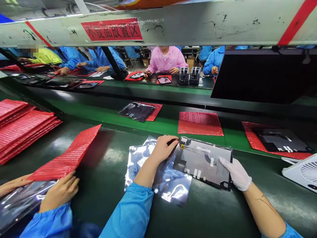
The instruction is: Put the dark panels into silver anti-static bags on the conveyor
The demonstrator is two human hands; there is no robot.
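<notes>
Blue sleeves (126, 215) reach over a dark green surface (203, 215) on a crowded workshop line. At far left, red bubble-wrap pouches (27, 132) lie in a stack. Beside them, a co-worker's hands (60, 191) hold another red pouch (71, 152), a shiny film bag (24, 201) just beneath. Farther right, a film-wrapped dark panel (135, 110) lies partly over red bubble wrap (155, 112) on the green strip (170, 118) behind. Glossy clear film (173, 188), creased, lies flat on the surface below the worker's bare left hand (162, 148). That hand is half curled, thumb and fingertips close together at the upper left corner of a thin grey-and-black panel (205, 162); whether they grip it cannot be told. The panel, set at an angle, overlaps the film's right side. Behind it, a red bubble-wrap sheet (200, 124) lies flat. The white-gloved right hand (236, 173) is closed around the panel's right edge, thumb on its face. At right, another panel (283, 138) rests on red wrap (251, 137) near a white slatted device (294, 172).
</notes>
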